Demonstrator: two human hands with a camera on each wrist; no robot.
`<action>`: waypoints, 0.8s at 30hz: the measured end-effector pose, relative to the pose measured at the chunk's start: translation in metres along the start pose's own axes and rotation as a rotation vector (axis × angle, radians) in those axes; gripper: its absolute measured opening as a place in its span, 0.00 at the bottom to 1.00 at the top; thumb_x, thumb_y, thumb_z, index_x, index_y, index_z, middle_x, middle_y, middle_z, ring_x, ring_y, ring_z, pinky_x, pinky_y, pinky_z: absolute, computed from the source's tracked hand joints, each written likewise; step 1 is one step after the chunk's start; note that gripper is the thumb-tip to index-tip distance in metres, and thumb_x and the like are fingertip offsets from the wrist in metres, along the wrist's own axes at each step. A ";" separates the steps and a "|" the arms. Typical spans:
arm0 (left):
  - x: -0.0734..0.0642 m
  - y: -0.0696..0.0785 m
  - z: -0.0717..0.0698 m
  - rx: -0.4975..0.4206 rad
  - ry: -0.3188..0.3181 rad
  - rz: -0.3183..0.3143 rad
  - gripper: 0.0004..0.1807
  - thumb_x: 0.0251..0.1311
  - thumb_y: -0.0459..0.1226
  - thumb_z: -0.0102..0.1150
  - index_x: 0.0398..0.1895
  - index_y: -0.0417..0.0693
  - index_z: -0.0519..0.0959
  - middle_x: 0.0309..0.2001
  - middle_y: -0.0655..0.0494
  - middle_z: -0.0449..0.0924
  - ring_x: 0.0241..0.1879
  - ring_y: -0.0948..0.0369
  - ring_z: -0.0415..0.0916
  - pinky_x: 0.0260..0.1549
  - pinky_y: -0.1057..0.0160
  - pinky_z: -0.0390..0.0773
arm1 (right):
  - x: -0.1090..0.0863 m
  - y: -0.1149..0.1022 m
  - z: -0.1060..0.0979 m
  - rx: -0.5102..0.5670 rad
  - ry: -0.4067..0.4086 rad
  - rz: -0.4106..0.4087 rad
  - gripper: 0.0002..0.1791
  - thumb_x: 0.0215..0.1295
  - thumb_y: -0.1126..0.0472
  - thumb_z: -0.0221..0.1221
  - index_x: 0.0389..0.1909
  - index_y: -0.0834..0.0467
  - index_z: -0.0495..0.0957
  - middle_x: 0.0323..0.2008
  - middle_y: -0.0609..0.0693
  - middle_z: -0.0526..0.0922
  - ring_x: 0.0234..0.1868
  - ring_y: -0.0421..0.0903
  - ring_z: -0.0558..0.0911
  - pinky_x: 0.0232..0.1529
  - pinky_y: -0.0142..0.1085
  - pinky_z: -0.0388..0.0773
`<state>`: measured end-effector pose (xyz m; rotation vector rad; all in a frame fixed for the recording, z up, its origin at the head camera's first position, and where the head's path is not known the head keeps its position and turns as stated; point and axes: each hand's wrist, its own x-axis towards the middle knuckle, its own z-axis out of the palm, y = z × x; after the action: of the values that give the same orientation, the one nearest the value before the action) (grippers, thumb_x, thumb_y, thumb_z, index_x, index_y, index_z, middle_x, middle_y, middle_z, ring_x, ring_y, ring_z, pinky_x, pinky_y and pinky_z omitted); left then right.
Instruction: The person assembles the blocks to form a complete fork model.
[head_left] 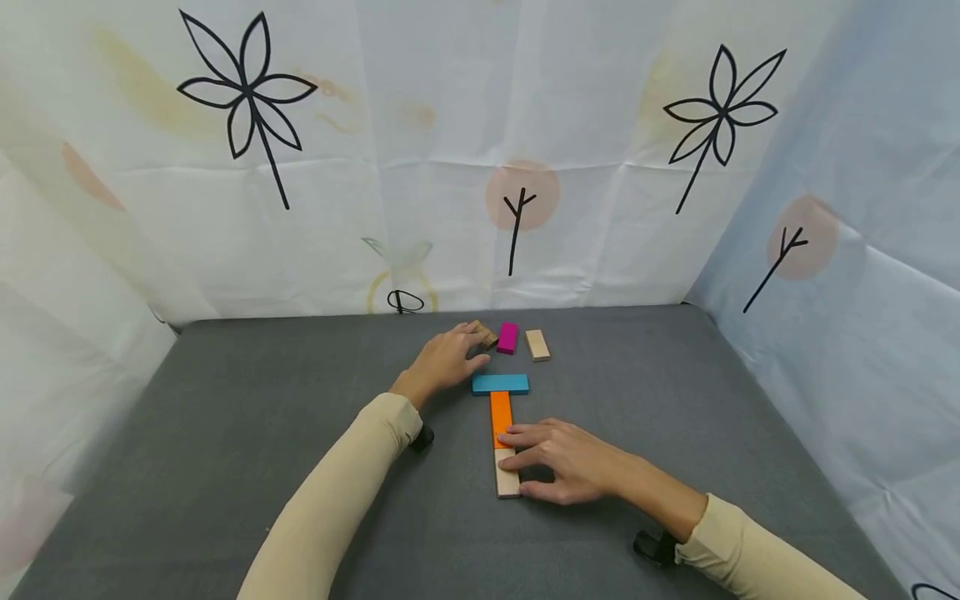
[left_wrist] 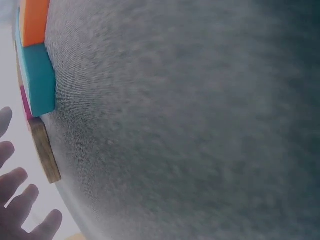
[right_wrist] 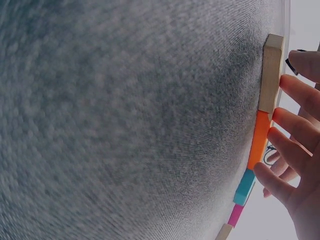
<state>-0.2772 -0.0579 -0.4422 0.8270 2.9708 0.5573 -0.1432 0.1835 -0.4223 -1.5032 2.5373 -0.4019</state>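
Note:
A blue block (head_left: 500, 384) lies crosswise at the far end of an orange block (head_left: 500, 412), and a plain wooden block (head_left: 507, 483) continues the line toward me. My right hand (head_left: 573, 462) rests its spread fingertips along the orange and plain blocks, without curling round them. Farther off, my left hand (head_left: 444, 360) reaches to a brown block (left_wrist: 45, 151), its fingers partly over it in the head view. From the left wrist, those fingers look spread and apart from the brown block.
Beside the brown block lie a magenta block (head_left: 507, 338) and another plain wooden block (head_left: 537, 345). The grey tabletop (head_left: 225, 467) ends at a white printed cloth (head_left: 450, 167) at the back and pale cloth walls at the sides.

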 end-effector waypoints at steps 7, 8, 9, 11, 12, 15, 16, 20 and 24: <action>0.005 -0.002 0.002 0.070 -0.091 -0.008 0.31 0.73 0.51 0.52 0.75 0.51 0.65 0.77 0.45 0.54 0.75 0.49 0.55 0.68 0.44 0.60 | 0.000 0.000 0.001 -0.002 0.001 -0.004 0.21 0.71 0.49 0.58 0.62 0.48 0.80 0.69 0.49 0.71 0.71 0.48 0.68 0.64 0.53 0.68; 0.006 -0.002 0.003 0.080 -0.107 -0.008 0.31 0.74 0.51 0.50 0.75 0.51 0.64 0.77 0.46 0.53 0.75 0.49 0.54 0.68 0.44 0.60 | 0.000 0.001 0.001 -0.003 0.002 -0.002 0.21 0.71 0.49 0.58 0.62 0.48 0.80 0.69 0.49 0.71 0.71 0.48 0.68 0.64 0.53 0.68; 0.006 -0.002 0.003 0.086 -0.120 -0.009 0.31 0.74 0.51 0.49 0.76 0.52 0.63 0.78 0.47 0.52 0.75 0.50 0.53 0.69 0.44 0.59 | 0.000 0.001 0.001 -0.003 0.003 -0.001 0.21 0.71 0.49 0.58 0.62 0.48 0.80 0.69 0.49 0.71 0.71 0.48 0.68 0.64 0.53 0.68; 0.005 -0.003 0.003 0.095 -0.138 -0.012 0.31 0.75 0.52 0.48 0.76 0.53 0.62 0.78 0.48 0.51 0.76 0.50 0.52 0.69 0.44 0.59 | -0.001 0.002 0.002 -0.005 0.007 -0.003 0.21 0.71 0.49 0.58 0.63 0.48 0.80 0.69 0.49 0.71 0.71 0.48 0.68 0.64 0.53 0.68; 0.005 -0.003 0.003 0.098 -0.147 -0.014 0.31 0.75 0.52 0.47 0.77 0.53 0.61 0.78 0.48 0.50 0.76 0.50 0.52 0.69 0.43 0.58 | -0.002 0.002 0.002 -0.006 0.009 -0.003 0.22 0.71 0.49 0.58 0.63 0.48 0.79 0.69 0.49 0.71 0.71 0.47 0.68 0.64 0.53 0.69; 0.005 -0.005 0.003 0.096 -0.159 -0.012 0.31 0.75 0.52 0.46 0.77 0.53 0.61 0.78 0.49 0.50 0.76 0.50 0.51 0.69 0.42 0.58 | -0.003 0.002 0.002 -0.012 0.021 -0.009 0.22 0.71 0.48 0.58 0.63 0.47 0.79 0.70 0.50 0.71 0.71 0.47 0.68 0.64 0.53 0.69; 0.004 -0.005 0.003 0.095 -0.160 -0.011 0.31 0.76 0.52 0.46 0.77 0.53 0.61 0.78 0.49 0.50 0.76 0.50 0.51 0.69 0.42 0.58 | -0.003 0.002 0.003 -0.014 0.026 -0.012 0.22 0.71 0.48 0.58 0.64 0.47 0.79 0.70 0.50 0.71 0.71 0.47 0.68 0.64 0.53 0.69; 0.003 -0.008 0.002 0.095 -0.163 -0.004 0.31 0.76 0.52 0.46 0.77 0.53 0.61 0.78 0.49 0.50 0.76 0.50 0.50 0.69 0.41 0.57 | -0.003 0.002 0.005 -0.030 0.041 -0.022 0.23 0.71 0.48 0.58 0.64 0.48 0.78 0.70 0.51 0.71 0.70 0.48 0.68 0.63 0.54 0.69; 0.001 -0.009 0.000 0.081 -0.165 0.007 0.30 0.75 0.51 0.47 0.76 0.52 0.63 0.77 0.49 0.53 0.76 0.49 0.51 0.68 0.40 0.57 | -0.003 0.002 0.005 -0.044 0.045 -0.028 0.22 0.71 0.48 0.57 0.64 0.48 0.78 0.69 0.51 0.71 0.70 0.48 0.69 0.63 0.55 0.68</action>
<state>-0.2832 -0.0646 -0.4455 0.8444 2.8567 0.3519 -0.1418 0.1860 -0.4281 -1.5645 2.5780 -0.3912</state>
